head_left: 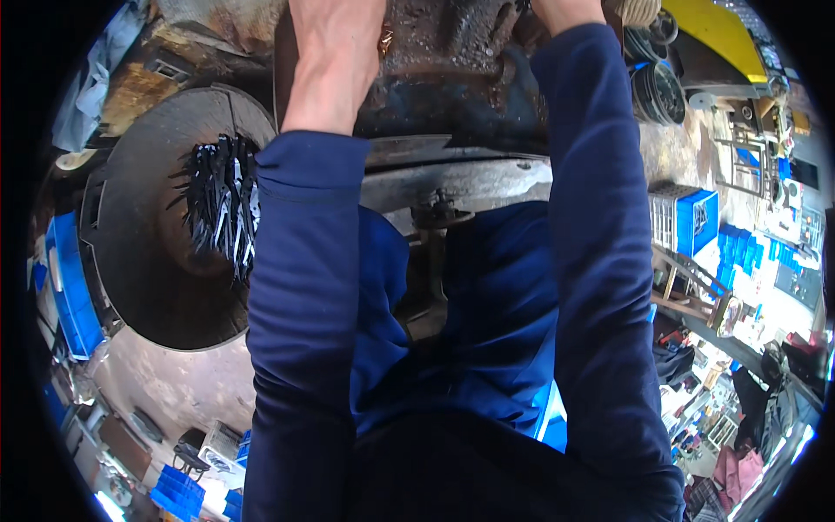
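Both my arms, in dark blue sleeves, reach forward to the top edge of the picture. My left hand (337,39) shows only its wrist and back; its fingers lie beyond the edge. Of my right hand (565,12) just the wrist and heel show, and its fingers are out of sight too. Between them is a dark, greasy machine bed (444,39) strewn with small bits, with a brassy curl (386,39) beside my left hand. Left of my left forearm, a bundle of long, thin black metal pieces (224,196) lies on a large round dark metal pan (139,278).
A pale metal ledge (496,180) runs in front of my knees. Blue bins (74,287) stand at far left, and a blue-and-white crate (696,222) sits on a wooden stand at right. Black round wheels (659,91) and a yellow panel (713,35) are at upper right.
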A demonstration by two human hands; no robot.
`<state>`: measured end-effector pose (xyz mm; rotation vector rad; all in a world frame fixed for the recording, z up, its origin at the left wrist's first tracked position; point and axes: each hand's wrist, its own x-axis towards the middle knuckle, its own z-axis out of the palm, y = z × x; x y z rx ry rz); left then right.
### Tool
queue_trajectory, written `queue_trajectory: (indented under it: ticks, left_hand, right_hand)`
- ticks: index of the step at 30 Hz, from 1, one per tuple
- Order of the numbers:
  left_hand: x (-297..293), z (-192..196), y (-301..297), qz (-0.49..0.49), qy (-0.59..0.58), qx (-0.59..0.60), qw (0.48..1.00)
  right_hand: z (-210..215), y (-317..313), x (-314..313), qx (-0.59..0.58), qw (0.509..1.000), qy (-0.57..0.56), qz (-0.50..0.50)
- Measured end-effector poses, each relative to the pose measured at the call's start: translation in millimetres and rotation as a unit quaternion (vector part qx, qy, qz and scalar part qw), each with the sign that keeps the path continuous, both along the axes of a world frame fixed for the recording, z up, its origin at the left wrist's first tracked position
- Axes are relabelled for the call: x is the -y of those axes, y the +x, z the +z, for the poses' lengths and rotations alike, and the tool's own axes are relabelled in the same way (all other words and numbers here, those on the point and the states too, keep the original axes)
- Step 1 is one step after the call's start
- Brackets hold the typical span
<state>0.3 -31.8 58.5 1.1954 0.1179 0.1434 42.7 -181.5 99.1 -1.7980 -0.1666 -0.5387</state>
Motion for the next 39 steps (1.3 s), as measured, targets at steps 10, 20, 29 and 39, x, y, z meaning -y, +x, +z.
queue_trajectory:
  ticks: [10, 20, 29, 39]
  left_hand:
    - [10, 1, -30, -0.046, 0.062, -0.016, 0.997]
    - [28, 0, -14, -0.088, 0.040, 0.071, 0.993]
    - [37, -19, 19, 0.088, 0.207, 0.126, 0.966]
    - [20, -8, 5, 0.018, 0.098, 0.003, 0.995]
  right_hand:
    - [-8, 4, 7, 0.013, 1.000, -0.005, 0.010]
    - [1, -5, -5, -0.018, 0.999, 0.001, -0.035]
    - [-7, -1, -13, -0.001, 0.998, 0.063, 0.011]
    - [-18, 23, 11, -0.034, 0.998, 0.045, 0.013]
